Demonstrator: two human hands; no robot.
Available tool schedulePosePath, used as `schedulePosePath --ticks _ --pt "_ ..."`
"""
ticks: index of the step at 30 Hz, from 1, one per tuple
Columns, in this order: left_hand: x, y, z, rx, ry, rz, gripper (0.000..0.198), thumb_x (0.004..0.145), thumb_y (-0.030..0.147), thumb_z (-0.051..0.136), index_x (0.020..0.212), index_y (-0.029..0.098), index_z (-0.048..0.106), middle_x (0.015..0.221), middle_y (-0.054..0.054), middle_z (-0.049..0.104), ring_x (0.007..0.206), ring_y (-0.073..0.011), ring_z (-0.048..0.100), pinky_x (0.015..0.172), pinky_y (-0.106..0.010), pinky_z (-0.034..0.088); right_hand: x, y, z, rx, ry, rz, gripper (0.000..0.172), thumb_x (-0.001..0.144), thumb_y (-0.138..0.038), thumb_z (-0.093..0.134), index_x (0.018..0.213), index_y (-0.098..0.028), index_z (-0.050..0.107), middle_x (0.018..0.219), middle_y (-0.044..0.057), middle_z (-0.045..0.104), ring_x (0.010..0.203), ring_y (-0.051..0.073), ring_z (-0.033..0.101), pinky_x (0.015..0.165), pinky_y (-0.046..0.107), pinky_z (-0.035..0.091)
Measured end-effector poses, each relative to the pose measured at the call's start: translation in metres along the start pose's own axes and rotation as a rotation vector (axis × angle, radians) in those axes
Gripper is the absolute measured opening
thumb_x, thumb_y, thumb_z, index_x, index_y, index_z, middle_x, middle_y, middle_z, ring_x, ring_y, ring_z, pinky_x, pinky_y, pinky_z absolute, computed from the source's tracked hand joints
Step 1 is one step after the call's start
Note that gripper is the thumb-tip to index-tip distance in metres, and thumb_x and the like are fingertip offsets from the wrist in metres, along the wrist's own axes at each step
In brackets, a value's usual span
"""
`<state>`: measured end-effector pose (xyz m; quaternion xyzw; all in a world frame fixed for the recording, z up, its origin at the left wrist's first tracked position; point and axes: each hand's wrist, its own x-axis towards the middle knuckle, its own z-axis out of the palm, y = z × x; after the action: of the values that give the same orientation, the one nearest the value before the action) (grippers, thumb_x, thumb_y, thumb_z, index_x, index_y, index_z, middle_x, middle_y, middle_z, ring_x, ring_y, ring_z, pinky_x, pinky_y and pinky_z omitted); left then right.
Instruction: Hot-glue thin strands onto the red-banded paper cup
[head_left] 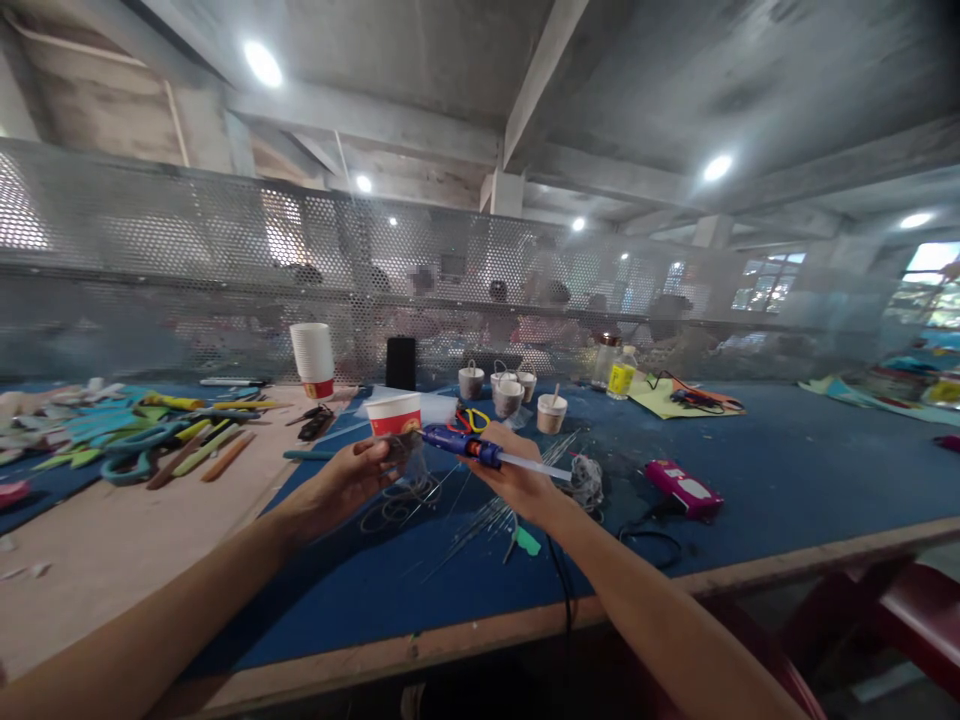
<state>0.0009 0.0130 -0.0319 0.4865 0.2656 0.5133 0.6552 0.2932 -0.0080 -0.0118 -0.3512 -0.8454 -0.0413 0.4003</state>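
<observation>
My right hand (pixel 517 480) grips a blue glue gun (pixel 463 445) with a clear glue stick poking out of its back end, and its nozzle points left. My left hand (pixel 352 480) is closed on a small grey object (pixel 405 447) held right at the nozzle. Just behind both hands stands a red and white paper cup (pixel 394 412). Thin wires (pixel 480 515) lie on the blue table mat (pixel 787 470) beneath the hands.
A stack of paper cups (pixel 313 360) and a black phone (pixel 400 362) stand at the back. Several small pots (pixel 510 390), a bottle with a yellow label (pixel 622 373), a pink tool (pixel 684 488) and scissors (pixel 139 455) lie around. A mesh screen (pixel 187 270) bounds the table's far side.
</observation>
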Motion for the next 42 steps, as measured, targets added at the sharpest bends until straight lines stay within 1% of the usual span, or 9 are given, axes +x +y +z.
schedulePosePath --ticks 11,16,19,24,29,32,35,39,42 --pt "0.002 -0.004 0.003 -0.013 0.064 0.015 0.027 0.077 0.023 0.093 0.100 0.015 0.085 0.108 -0.015 0.085 0.098 -0.0285 0.080 0.090 -0.034 0.063 0.000 -0.009 -0.001 0.018 -0.066 0.026 0.020 0.102 -0.032 0.066 0.086 -0.023 0.057 0.088 0.001 0.061 0.080 0.017 0.058 0.066 0.027 0.039" --pt "0.000 -0.001 0.006 -0.018 0.077 0.018 0.030 0.073 0.024 0.095 0.099 0.014 0.084 0.108 -0.016 0.085 0.096 -0.0272 0.080 0.088 -0.032 0.064 -0.001 -0.008 0.005 0.112 -0.019 0.035 0.024 0.101 -0.036 0.066 0.083 -0.022 0.057 0.090 0.003 0.063 0.081 0.018 0.059 0.070 0.028 0.043" --pt "-0.001 0.002 0.009 -0.012 0.083 0.003 0.032 0.074 0.025 0.095 0.101 0.014 0.084 0.107 -0.015 0.085 0.094 -0.0255 0.080 0.086 -0.031 0.064 0.001 -0.010 0.005 0.335 0.058 0.199 0.028 0.097 -0.048 0.068 0.087 -0.023 0.063 0.084 0.003 0.065 0.081 0.020 0.061 0.072 0.031 0.048" --pt "0.000 0.003 0.010 -0.049 0.129 -0.027 0.022 0.080 0.019 0.089 0.101 0.014 0.083 0.103 -0.012 0.085 0.088 -0.0222 0.080 0.081 -0.028 0.065 0.009 -0.014 0.000 0.765 -0.028 0.566 0.050 0.089 -0.070 0.068 0.080 -0.021 0.063 0.055 -0.005 0.049 0.055 0.013 0.049 0.058 0.028 0.043" --pt "0.001 0.002 0.009 -0.086 0.147 -0.042 0.012 0.089 0.012 0.079 0.100 0.015 0.082 0.104 -0.011 0.084 0.086 -0.0192 0.080 0.081 -0.026 0.065 0.013 0.003 0.006 1.085 0.093 0.824 0.055 0.074 -0.069 0.083 0.074 -0.020 0.058 0.061 -0.004 0.053 0.054 0.011 0.051 0.052 0.023 0.042" --pt "-0.001 0.005 0.013 -0.093 0.181 -0.048 0.007 0.091 0.010 0.076 0.094 0.015 0.081 0.096 -0.010 0.083 0.083 -0.0183 0.080 0.077 -0.025 0.065 0.012 0.018 0.011 0.955 0.075 0.946 0.048 0.075 -0.061 0.086 0.072 -0.018 0.064 0.062 0.000 0.062 0.059 0.013 0.057 0.053 0.023 0.044" --pt "-0.002 0.008 0.017 -0.089 0.200 -0.046 0.007 0.092 0.009 0.076 0.094 0.014 0.081 0.093 -0.009 0.083 0.082 -0.0180 0.079 0.075 -0.025 0.066 0.009 0.028 0.012 0.799 0.001 0.993 0.041 0.074 -0.051 0.090 0.071 -0.016 0.070 0.062 0.001 0.066 0.061 0.014 0.058 0.055 0.023 0.044" --pt "-0.003 0.008 0.017 -0.083 0.180 -0.041 0.007 0.093 0.010 0.075 0.097 0.012 0.080 0.095 -0.010 0.082 0.081 -0.0173 0.079 0.076 -0.026 0.066 0.007 0.035 0.011 0.660 -0.127 1.014 0.040 0.070 -0.047 0.095 0.064 -0.016 0.070 0.058 0.001 0.064 0.055 0.012 0.055 0.053 0.024 0.041" --pt "-0.002 0.006 0.015 -0.085 0.162 -0.041 0.006 0.093 0.011 0.076 0.097 0.013 0.080 0.095 -0.010 0.082 0.082 -0.0177 0.079 0.076 -0.026 0.066 0.007 0.042 0.010 0.487 -0.226 0.980 0.044 0.075 -0.052 0.091 0.059 -0.018 0.068 0.054 0.001 0.062 0.051 0.012 0.053 0.052 0.024 0.038"
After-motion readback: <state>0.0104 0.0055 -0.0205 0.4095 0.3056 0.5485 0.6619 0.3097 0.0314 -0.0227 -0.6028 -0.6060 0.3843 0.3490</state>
